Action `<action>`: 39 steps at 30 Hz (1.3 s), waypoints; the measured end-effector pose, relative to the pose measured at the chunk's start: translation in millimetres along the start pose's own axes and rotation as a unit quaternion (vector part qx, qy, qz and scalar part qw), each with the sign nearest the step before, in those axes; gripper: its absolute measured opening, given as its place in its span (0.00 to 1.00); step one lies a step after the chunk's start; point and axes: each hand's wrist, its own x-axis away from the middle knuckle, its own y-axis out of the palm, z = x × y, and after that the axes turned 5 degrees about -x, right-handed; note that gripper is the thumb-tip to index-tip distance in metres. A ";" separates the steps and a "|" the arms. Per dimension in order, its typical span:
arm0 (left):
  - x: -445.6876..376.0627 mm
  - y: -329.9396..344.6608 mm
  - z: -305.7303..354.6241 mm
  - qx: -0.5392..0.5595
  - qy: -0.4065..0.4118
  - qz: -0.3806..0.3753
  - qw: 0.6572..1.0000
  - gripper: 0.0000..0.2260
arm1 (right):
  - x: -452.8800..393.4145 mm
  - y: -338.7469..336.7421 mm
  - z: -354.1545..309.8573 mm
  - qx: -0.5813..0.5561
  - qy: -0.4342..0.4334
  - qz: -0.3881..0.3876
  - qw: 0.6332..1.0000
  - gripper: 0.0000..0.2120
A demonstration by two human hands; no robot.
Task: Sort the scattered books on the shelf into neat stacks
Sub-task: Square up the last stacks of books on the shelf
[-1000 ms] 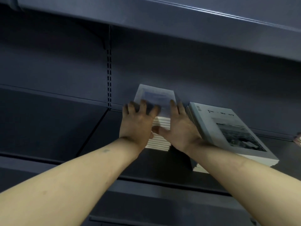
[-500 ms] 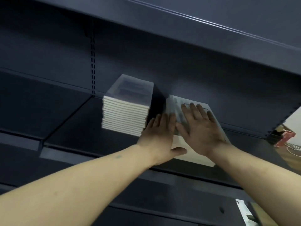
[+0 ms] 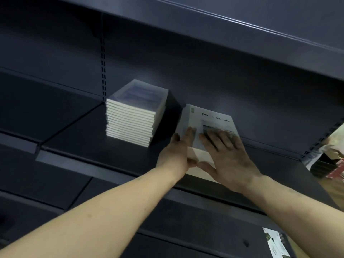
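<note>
A neat stack of several white books (image 3: 133,119) stands on the dark shelf (image 3: 89,144), left of centre. Right of it lies a second stack of larger white books (image 3: 208,116) whose top cover shows black lettering and a grey photo. My left hand (image 3: 179,152) presses against that stack's left side, thumb at its front edge. My right hand (image 3: 226,155) lies flat on its top cover with fingers spread. Neither hand touches the left stack.
The shelf above (image 3: 223,19) overhangs the books. A slotted upright (image 3: 103,58) runs down the back panel behind the left stack. Cardboard and red items (image 3: 333,161) show past the shelf's right end. A white printed sheet (image 3: 277,244) lies low on the right.
Both hands left the left stack and shifted right onto the larger stack. Since half a second ago they slid slightly nearer, uncovering the top cover's title.
</note>
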 end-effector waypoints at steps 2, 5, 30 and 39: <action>-1.5 2.5 -0.5 0.005 -0.009 0.002 1.000 0.42 | -0.7 1.8 1.9 -0.012 0.007 0.009 1.000 0.40; -2.3 6.5 -1.4 -0.012 -0.011 0.014 1.000 0.41 | 0.7 2.4 6.0 -0.022 0.023 0.006 0.999 0.40; 8.9 21.9 -21.9 0.055 -0.030 0.024 0.998 0.37 | -66.1 -42.4 -62.7 0.072 -0.089 -0.145 0.983 0.58; 14.9 27.2 -23.9 0.039 -0.028 -0.004 0.999 0.38 | -77.5 -56.5 -81.3 0.177 -0.085 -0.196 0.961 0.51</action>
